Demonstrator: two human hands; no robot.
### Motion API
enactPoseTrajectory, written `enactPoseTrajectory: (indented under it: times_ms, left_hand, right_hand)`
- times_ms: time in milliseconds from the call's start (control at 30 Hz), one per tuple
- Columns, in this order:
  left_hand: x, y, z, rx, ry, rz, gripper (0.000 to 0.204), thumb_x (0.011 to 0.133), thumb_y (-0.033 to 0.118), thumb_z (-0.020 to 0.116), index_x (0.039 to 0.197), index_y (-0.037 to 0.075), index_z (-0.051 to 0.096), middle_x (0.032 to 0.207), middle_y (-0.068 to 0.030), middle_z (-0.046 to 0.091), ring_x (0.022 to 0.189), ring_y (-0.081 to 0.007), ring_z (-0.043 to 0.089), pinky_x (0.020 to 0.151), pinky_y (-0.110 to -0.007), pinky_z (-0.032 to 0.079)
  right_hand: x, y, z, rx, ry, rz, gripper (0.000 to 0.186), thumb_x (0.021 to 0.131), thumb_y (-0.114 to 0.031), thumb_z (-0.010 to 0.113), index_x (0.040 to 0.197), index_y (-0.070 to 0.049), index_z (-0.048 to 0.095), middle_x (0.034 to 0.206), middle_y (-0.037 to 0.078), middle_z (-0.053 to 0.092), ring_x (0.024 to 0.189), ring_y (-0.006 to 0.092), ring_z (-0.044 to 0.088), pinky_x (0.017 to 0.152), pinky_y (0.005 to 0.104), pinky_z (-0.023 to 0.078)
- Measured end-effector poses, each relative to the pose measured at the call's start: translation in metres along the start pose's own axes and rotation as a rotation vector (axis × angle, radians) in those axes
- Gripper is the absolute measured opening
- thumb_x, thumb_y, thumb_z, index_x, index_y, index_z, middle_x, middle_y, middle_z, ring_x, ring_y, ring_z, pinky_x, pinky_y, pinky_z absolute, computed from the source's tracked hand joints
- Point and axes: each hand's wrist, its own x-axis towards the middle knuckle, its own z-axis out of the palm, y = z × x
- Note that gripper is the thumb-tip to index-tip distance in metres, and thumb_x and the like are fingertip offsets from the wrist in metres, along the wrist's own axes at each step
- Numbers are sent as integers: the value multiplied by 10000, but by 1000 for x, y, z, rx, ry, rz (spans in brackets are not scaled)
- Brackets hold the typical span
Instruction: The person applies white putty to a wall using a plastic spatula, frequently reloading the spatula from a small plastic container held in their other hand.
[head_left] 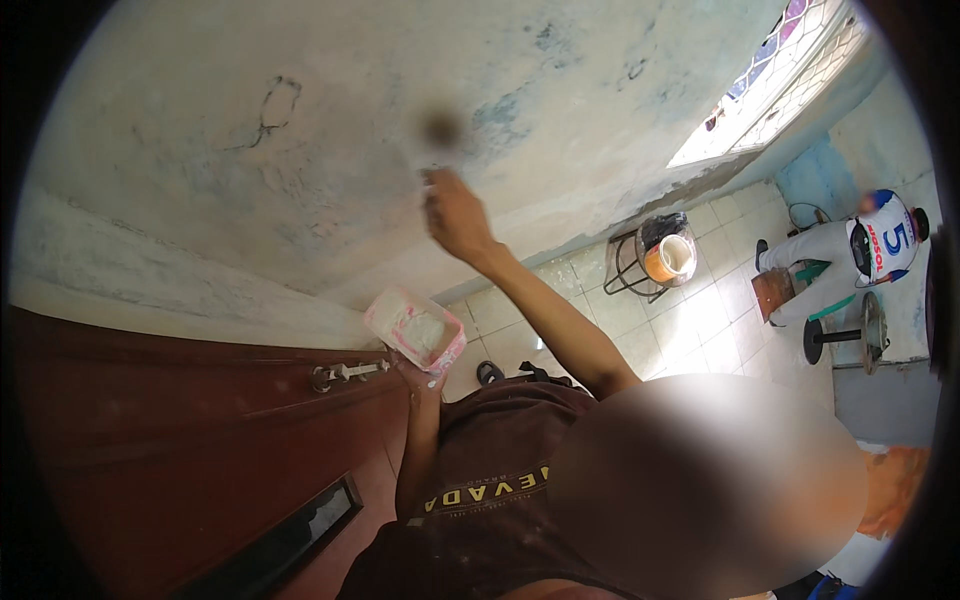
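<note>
My left hand [418, 376] holds a rectangular plastic tub [452, 352] from below, its fingers mostly hidden under it. White paste lies inside the tub, and pinkish-red smears mark its rim and sides. White spots show on the hand. My right hand [457, 218] is raised in front of the patchy pale wall [350, 200], fingers closed. Something small and thin seems to be between the fingertips, but I cannot make it out. A dark blurred spot covers the view just beyond them.
At left stands a brown door [150, 430] with a metal handle [350, 372]. A metal-framed stool [627, 265] by the wall carries a white-and-orange bucket [668, 260]. At far right a person [868, 245] sits near a round-topped stool [872, 333]. A grilled window [775, 85] is upper right.
</note>
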Motion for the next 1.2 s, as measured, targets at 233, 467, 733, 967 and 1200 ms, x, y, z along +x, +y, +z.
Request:
enactPoseTrajectory:
  times_ms: [233,467,733,967,1200]
  left_hand:
    - [-6,7,-23,109,-78,77,615,994,584,438,1467,193,485,1489,-34,514,1348,-316,509,1114,-549,436]
    - [-1,3,-35,-85,-181,-19,608,970,537,524,1454,169,510,1472,-53,539,1349,-324,508,1137,-553,406]
    - [-8,-10,5,-62,-112,-28,570,965,515,522,1421,173,544,1430,-75,570,1329,-343,528,1109,-566,433]
    - [0,-26,14,336,6,127,558,970,517,511,1407,172,560,1429,-67,570,1333,-345,524,1126,-574,418]
    - [5,-35,56,492,-43,212,576,976,509,507,1419,144,541,1426,-106,562,1339,-372,511,1140,-587,398]
  right_hand:
    - [29,179,-110,-210,864,589,224,907,-56,577,1102,54,572,1093,211,588,1037,373,583,925,468,460]
    - [34,-7,5,17,292,-43,268,874,-36,628,1141,-30,646,990,178,644,906,346,637,782,424,517]
    - [12,89,-68,-193,767,161,268,928,43,560,1170,15,671,983,167,643,905,322,623,799,420,502]
    - [67,50,-5,-315,630,-71,372,816,-35,700,1184,-1,652,1039,212,612,952,385,603,799,477,505]
    - [-33,60,2,461,7,52,213,853,37,685,1056,-24,699,1092,128,728,996,230,704,869,347,554]
